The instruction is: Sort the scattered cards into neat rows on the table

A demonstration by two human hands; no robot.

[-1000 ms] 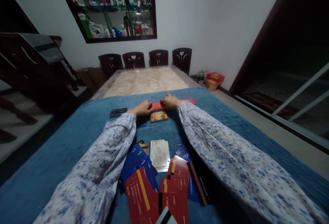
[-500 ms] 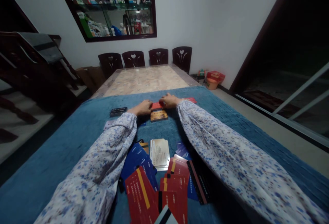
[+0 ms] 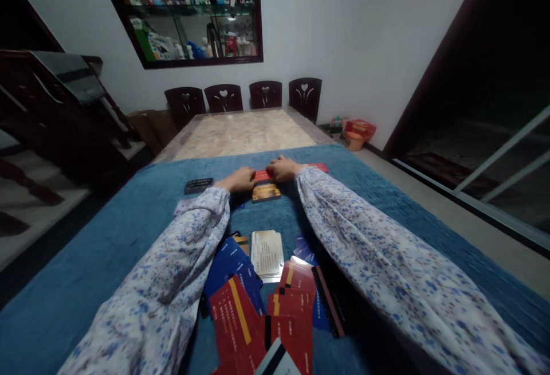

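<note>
My left hand (image 3: pixel 241 179) and my right hand (image 3: pixel 282 168) pinch a red card (image 3: pixel 262 176) from its two sides, far out on the blue cloth. Whether it is one card or a small stack, I cannot tell. Just in front of it lies a stack of gold cards (image 3: pixel 266 192). Black cards (image 3: pixel 199 185) lie left of my left hand, and another red card (image 3: pixel 320 167) shows beyond my right wrist. A pale card (image 3: pixel 184 207) is partly covered by my left sleeve.
Nearer to me lie fanned blue cards (image 3: pixel 232 266), cream cards (image 3: pixel 267 253), red cards (image 3: pixel 234 320), a black striped card (image 3: pixel 330 301) and a grey card (image 3: pixel 278 360). The blue cloth (image 3: pixel 116 231) covers the near part of the table (image 3: pixel 253 129). Several dark chairs (image 3: pixel 223 98) stand behind.
The view has shifted very slightly. Both hands stay at the red card, with no clear movement.
</note>
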